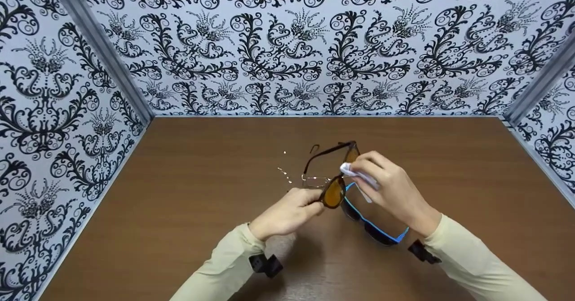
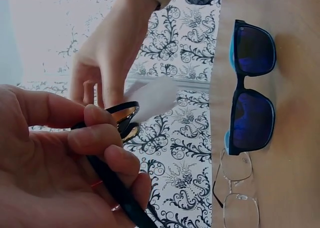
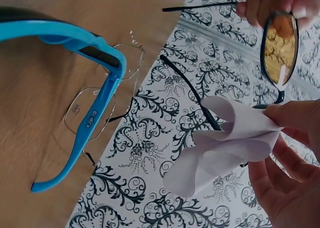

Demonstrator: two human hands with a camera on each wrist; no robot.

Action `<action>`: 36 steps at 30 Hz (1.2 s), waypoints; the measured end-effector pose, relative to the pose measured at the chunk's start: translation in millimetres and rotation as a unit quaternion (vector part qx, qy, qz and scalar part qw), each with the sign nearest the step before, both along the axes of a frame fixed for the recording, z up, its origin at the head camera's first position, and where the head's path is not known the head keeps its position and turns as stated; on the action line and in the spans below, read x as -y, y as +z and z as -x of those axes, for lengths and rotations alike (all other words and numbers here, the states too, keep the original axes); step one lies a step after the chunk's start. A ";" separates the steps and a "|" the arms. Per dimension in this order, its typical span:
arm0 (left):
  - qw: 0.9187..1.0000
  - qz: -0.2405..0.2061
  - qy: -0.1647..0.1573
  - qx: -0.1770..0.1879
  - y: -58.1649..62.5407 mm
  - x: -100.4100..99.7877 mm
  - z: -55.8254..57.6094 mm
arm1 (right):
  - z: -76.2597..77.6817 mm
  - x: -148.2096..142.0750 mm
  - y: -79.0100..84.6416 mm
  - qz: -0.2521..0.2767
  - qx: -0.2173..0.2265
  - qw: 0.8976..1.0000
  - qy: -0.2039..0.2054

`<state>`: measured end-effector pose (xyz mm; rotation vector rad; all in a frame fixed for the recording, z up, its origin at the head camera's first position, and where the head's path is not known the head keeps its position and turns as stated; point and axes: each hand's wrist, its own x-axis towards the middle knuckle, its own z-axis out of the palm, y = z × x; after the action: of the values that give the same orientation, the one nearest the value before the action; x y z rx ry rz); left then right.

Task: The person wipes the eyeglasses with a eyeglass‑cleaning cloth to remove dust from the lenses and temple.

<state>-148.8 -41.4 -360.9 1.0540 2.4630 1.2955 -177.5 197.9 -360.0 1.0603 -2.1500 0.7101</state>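
Observation:
A pair of dark-framed sunglasses (image 1: 333,193) with amber lenses is up off the table, gripped at one end by my left hand (image 1: 289,212). In my right hand (image 1: 395,188) a white cloth (image 3: 215,153) is pinched between thumb and fingers, against the far lens and bridge of those sunglasses. Part of that lens is hidden behind the cloth. Under the hands, blue-and-black sunglasses (image 1: 379,233) with dark lenses lie on the table. Clear glasses with a thin wire frame (image 2: 237,167) lie close to them, partly hidden in the head view.
The brown wooden table (image 1: 202,166) is bordered by panels with a black-and-white scroll pattern (image 1: 287,45) at the back and sides. A thin beaded strand (image 1: 285,173) seems to lie left of the wire-framed glasses. Small black cameras (image 1: 266,265) sit on both wrists.

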 end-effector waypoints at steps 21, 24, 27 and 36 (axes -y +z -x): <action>0.999 0.009 -0.025 -0.029 4.9 9.5 3.3 | -1.1 3.8 -5.0 0.002 -0.070 0.998 0.009; 0.999 0.015 -0.029 -0.033 6.0 10.5 2.8 | 1.4 -1.4 -6.8 0.005 -0.069 0.998 -0.011; 0.998 0.028 -0.041 -0.027 6.3 8.3 2.0 | 7.9 -7.8 -6.2 0.024 -0.041 0.998 -0.052; 0.998 0.023 -0.046 -0.021 2.1 5.0 0.0 | 0.9 2.2 -5.9 0.045 -0.017 0.998 -0.036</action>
<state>-148.9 -46.4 -358.8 1.1792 2.4311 1.1963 -178.3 195.7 -365.9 0.9376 -2.0951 0.7435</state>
